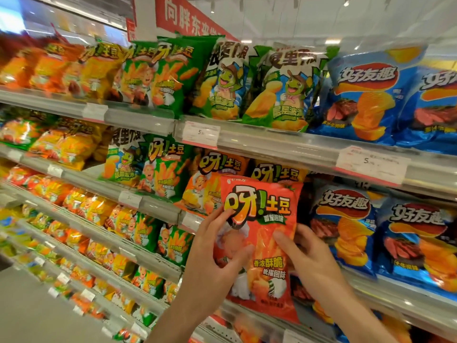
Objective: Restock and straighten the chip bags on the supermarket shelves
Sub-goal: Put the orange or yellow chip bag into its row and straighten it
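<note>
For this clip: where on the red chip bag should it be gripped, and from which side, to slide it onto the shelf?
By its two side edges, from the front, as the left hand and right hand hold the red chip bag now. It stands upright and faces out, its puffed middle gives little purchase, and the flat side seams likely keep it straight.

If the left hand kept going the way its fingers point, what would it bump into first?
The left hand already grips the red chip bag. Pushing on up toward the shelf, it would probably meet the orange chip bag standing behind first, though depth is hard to judge.
</note>
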Available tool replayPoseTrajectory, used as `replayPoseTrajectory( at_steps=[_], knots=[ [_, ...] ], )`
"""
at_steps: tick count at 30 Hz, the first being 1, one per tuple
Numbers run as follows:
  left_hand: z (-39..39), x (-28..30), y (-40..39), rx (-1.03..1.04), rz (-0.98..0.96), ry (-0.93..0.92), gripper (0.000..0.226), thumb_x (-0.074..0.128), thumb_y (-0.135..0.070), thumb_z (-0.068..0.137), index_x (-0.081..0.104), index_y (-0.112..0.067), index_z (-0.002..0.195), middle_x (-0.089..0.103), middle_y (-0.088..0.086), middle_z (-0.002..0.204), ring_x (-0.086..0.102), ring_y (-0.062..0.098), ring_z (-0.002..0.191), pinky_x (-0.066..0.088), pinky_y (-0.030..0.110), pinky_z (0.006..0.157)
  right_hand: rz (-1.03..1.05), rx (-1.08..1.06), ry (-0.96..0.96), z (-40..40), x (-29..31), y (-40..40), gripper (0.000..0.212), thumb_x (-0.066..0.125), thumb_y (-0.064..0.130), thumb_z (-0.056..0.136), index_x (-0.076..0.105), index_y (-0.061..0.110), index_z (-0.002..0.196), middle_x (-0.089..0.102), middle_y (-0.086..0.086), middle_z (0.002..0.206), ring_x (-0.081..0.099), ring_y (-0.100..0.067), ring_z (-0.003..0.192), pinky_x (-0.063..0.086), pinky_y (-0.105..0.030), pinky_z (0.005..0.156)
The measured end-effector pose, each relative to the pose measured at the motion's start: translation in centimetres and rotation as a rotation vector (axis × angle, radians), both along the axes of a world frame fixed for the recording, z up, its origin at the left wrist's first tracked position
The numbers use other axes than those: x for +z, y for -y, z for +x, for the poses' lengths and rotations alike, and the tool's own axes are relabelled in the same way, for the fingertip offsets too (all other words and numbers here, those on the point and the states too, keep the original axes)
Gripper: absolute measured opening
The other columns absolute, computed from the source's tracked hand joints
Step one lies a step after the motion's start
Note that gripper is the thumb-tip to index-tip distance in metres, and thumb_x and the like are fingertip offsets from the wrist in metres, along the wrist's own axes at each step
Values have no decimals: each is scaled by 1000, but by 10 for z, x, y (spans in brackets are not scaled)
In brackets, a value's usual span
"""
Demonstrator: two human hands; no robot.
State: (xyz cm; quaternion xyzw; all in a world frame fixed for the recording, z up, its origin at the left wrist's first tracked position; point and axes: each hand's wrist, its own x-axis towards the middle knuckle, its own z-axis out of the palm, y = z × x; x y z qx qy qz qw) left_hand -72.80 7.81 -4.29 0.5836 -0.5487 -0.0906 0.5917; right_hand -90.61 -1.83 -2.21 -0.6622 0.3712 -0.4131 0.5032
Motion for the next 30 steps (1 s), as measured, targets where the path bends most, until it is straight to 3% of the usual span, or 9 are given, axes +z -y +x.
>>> replayPoseTrajectory(
  at_steps=[5,9,13,15,17,19,23,28,30],
  knots=[
    [73,-1,-21,-1,-10,14,69,65,-72,80,34,-64,142,25,-42,152,25,-17,140,30,26,109,27,3,-22,74,5,-18,52,71,66,67,64,41,112,76,16,104,73,-9,96,60,-39,85],
    [146,-3,-44,38,-18,41,63,66,-62,86,35,-65,141,25,-43,150,19,-25,136,22,10,100,28,57,-4,147,4,-36,60,70,66,62,65,35,113,77,14,103,74,-9,92,60,-33,78],
    [219,-7,-68,91,-7,31,64,65,-60,85,37,-61,142,24,-44,150,18,-25,137,25,6,99,49,118,-1,225,-3,-50,57,70,67,63,66,37,111,77,15,105,74,-8,93,59,-29,78],
    [253,-8,-81,115,3,11,64,65,-61,84,36,-63,141,22,-47,148,19,-24,138,24,10,105,70,148,-16,264,-7,-55,59,71,69,66,65,39,116,75,13,111,72,-11,101,57,-39,89],
    [286,-10,-93,153,9,2,65,64,-63,82,37,-62,142,23,-47,147,22,-17,141,29,23,114,83,186,-30,303,-8,-59,66,72,69,71,60,38,127,71,10,122,68,-15,111,53,-45,98],
    [317,-11,-102,203,7,-9,64,64,-63,82,39,-60,141,26,-43,149,25,-14,142,34,33,116,61,240,-56,339,-7,-62,61,70,68,74,60,38,126,71,11,121,69,-10,109,56,-40,95],
    [370,-13,-110,294,-18,-17,61,68,-57,83,43,-60,138,34,-36,150,28,-13,142,34,35,116,17,337,-95,403,-6,-61,36,65,58,87,63,42,119,72,18,117,65,-4,113,54,-36,96],
    [437,-17,-99,343,1,4,61,69,-57,84,43,-58,140,36,-34,149,30,-9,143,33,32,114,-19,378,-105,474,-6,-47,24,62,54,90,62,44,111,70,35,99,61,22,87,46,0,62],
    [465,-16,-90,359,-6,15,60,69,-56,85,43,-57,140,37,-32,150,31,-9,142,33,31,114,-44,382,-110,504,-7,-35,40,61,61,87,60,41,121,69,32,108,59,19,100,48,-5,77]
  ],
)
